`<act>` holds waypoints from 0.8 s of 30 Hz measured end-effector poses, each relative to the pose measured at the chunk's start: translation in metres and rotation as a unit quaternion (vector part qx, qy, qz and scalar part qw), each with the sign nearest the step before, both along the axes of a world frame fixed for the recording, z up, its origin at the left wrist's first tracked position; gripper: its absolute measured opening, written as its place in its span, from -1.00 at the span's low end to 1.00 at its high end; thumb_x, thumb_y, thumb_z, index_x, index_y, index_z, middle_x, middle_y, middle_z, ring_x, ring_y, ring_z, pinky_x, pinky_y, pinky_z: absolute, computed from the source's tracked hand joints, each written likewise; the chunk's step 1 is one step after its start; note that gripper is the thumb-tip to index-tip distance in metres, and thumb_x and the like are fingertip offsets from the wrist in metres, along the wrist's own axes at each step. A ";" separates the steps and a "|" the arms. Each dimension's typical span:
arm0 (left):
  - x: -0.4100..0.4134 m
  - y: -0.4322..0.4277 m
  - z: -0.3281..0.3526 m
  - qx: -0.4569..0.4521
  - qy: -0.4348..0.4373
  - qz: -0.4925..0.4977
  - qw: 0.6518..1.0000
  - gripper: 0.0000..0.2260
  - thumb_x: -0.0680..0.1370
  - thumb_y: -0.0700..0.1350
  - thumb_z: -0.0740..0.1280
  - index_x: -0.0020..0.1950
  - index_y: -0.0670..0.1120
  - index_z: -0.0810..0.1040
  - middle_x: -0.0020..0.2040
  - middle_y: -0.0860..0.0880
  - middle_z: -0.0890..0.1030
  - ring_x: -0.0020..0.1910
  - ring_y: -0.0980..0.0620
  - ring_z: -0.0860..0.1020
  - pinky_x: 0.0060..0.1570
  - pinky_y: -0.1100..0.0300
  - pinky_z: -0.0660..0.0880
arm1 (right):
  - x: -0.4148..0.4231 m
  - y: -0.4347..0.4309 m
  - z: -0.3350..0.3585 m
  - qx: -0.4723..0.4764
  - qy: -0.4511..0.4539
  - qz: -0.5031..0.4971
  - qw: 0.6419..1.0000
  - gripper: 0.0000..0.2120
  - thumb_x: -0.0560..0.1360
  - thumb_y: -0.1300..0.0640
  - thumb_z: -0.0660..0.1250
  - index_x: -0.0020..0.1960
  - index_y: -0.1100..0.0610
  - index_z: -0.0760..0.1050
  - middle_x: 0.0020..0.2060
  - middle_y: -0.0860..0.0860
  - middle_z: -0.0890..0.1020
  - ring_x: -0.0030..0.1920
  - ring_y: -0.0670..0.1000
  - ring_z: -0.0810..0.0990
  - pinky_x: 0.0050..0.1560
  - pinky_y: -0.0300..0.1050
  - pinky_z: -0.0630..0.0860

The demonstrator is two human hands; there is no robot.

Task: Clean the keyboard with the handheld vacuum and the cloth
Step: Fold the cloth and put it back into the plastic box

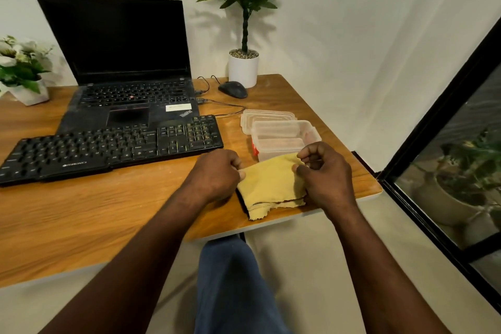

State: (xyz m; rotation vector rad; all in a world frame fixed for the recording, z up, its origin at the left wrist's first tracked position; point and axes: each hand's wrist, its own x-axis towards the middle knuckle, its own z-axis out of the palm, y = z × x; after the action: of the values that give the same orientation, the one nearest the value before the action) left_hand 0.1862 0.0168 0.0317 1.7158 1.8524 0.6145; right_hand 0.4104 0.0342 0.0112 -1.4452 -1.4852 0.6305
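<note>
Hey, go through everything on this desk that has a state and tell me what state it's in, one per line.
laptop: lid open, screen dark.
keyboard: flat on the desk, untouched.
cloth: folded, low on the desk, held at both sides.
left hand: pinches the cloth's left edge.
right hand: pinches the cloth's right corner.
clear container: appears uncovered.
mouse: untouched.

Corner of keyboard (108,148) off-frame left.
</note>
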 end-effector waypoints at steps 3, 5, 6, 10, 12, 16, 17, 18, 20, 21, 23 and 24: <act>0.000 -0.009 0.024 0.060 -0.075 -0.023 0.995 -0.97 0.63 -0.10 0.37 0.00 0.03 0.59 -0.04 0.05 0.63 -0.01 0.04 0.58 -0.10 0.11 0.49 | 0.010 -0.003 0.007 0.012 0.063 0.022 0.998 -0.68 0.39 0.31 0.53 -0.02 -0.04 0.57 -0.14 -0.15 0.64 -0.26 -0.19 0.54 -0.16 -0.18 0.55; 0.007 -0.013 0.044 0.098 -0.137 -0.061 0.984 -0.96 0.64 -0.09 0.34 0.03 0.04 0.57 -0.02 0.03 0.64 0.00 -0.01 0.60 0.04 -0.04 0.55 | 0.018 -0.005 0.015 0.036 0.090 0.033 0.995 -0.60 0.36 0.33 0.49 0.08 -0.04 0.54 -0.04 -0.12 0.63 -0.22 -0.16 0.55 -0.10 -0.11 0.57; 0.012 -0.014 0.054 0.112 -0.158 -0.082 0.978 -0.96 0.65 -0.08 0.34 0.03 0.06 0.57 -0.03 0.01 0.64 -0.02 -0.06 0.61 0.05 -0.13 0.57 | 0.023 -0.004 0.021 0.048 0.091 0.040 0.994 -0.57 0.35 0.29 0.47 0.14 -0.05 0.53 0.02 -0.12 0.63 -0.14 -0.14 0.58 -0.05 -0.08 0.59; 0.034 -0.004 0.085 0.151 -0.167 -0.143 0.964 -0.95 0.66 -0.10 0.31 0.06 0.05 0.54 -0.03 0.00 0.64 -0.04 -0.18 0.63 -0.01 -0.26 0.60 | 0.035 0.005 0.041 0.102 0.093 0.166 0.976 -0.52 0.46 0.14 0.40 0.37 0.01 0.48 0.30 -0.10 0.59 0.31 -0.06 0.54 0.25 0.03 0.51; 0.044 0.007 0.095 0.173 -0.157 -0.161 0.959 -0.93 0.65 -0.12 0.31 0.05 0.04 0.54 -0.03 0.06 0.63 -0.05 -0.02 0.61 -0.01 -0.16 0.60 | 0.039 0.019 0.043 0.084 0.063 0.215 0.971 -0.54 0.50 0.08 0.39 0.39 0.02 0.49 0.33 -0.08 0.58 0.37 -0.02 0.52 0.32 0.04 0.47; 0.052 0.032 0.105 0.195 -0.177 -0.133 0.956 -0.90 0.65 -0.17 0.31 0.04 0.03 0.56 -0.07 0.04 0.61 -0.17 0.11 0.53 -0.23 0.13 0.50 | 0.052 0.048 0.046 0.023 0.101 0.232 0.967 -0.75 0.45 0.06 0.46 0.07 0.16 0.58 -0.06 0.08 0.65 -0.03 0.09 0.63 -0.09 0.07 0.55; 0.051 0.040 0.104 0.194 -0.190 -0.110 0.956 -0.90 0.65 -0.18 0.31 0.06 0.03 0.56 -0.08 0.02 0.61 -0.19 0.09 0.54 -0.27 0.15 0.50 | 0.055 0.055 0.048 0.009 0.130 0.228 0.965 -0.81 0.44 0.09 0.47 -0.01 0.15 0.58 -0.15 0.06 0.62 -0.13 0.06 0.60 -0.18 0.00 0.50; 0.050 0.048 0.100 0.191 -0.195 -0.087 0.958 -0.89 0.65 -0.18 0.32 0.09 0.04 0.56 -0.10 0.00 0.60 -0.20 0.07 0.55 -0.29 0.15 0.50 | 0.058 0.061 0.048 -0.002 0.156 0.219 0.963 -0.84 0.44 0.11 0.48 -0.04 0.13 0.57 -0.19 0.04 0.60 -0.18 0.03 0.58 -0.23 -0.05 0.48; 0.047 0.064 0.088 0.169 -0.194 -0.054 0.965 -0.85 0.64 -0.18 0.36 0.14 0.06 0.54 -0.08 -0.03 0.57 -0.16 0.03 0.60 -0.21 0.11 0.60 | 0.059 0.072 0.049 -0.017 0.201 0.192 0.960 -0.83 0.44 0.13 0.51 -0.01 0.09 0.57 -0.15 0.04 0.61 -0.12 0.06 0.60 -0.16 0.01 0.52; 0.046 0.071 0.080 0.141 -0.207 -0.037 0.967 -0.83 0.63 -0.19 0.37 0.16 0.06 0.54 -0.02 -0.06 0.58 -0.10 -0.01 0.64 -0.14 0.03 0.67 | 0.058 0.080 0.047 -0.021 0.207 0.172 0.963 -0.78 0.43 0.12 0.54 0.03 0.08 0.58 -0.10 0.05 0.63 -0.04 0.10 0.62 -0.09 0.10 0.55; 0.046 0.081 0.063 0.076 -0.253 0.009 0.964 -0.81 0.63 -0.24 0.38 0.19 0.01 0.54 0.08 -0.13 0.58 -0.05 -0.06 0.66 -0.13 -0.01 0.70 | 0.052 0.093 0.045 -0.030 0.182 0.128 0.974 -0.64 0.38 0.05 0.60 0.12 0.04 0.58 0.04 0.05 0.68 0.10 0.15 0.66 0.03 0.23 0.61; 0.045 0.085 0.054 0.059 -0.256 0.032 0.964 -0.81 0.63 -0.25 0.37 0.19 -0.02 0.55 0.09 -0.13 0.58 -0.07 -0.05 0.66 -0.16 0.04 0.70 | 0.049 0.098 0.045 -0.033 0.157 0.106 0.981 -0.58 0.35 0.00 0.62 0.15 0.01 0.58 0.09 0.05 0.68 0.16 0.15 0.65 0.05 0.21 0.63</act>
State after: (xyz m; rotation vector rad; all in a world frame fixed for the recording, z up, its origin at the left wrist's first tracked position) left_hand 0.2310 0.1015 0.0861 1.3956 1.5256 1.0971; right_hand 0.4591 0.1325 0.0559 -1.1802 -1.3846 0.9992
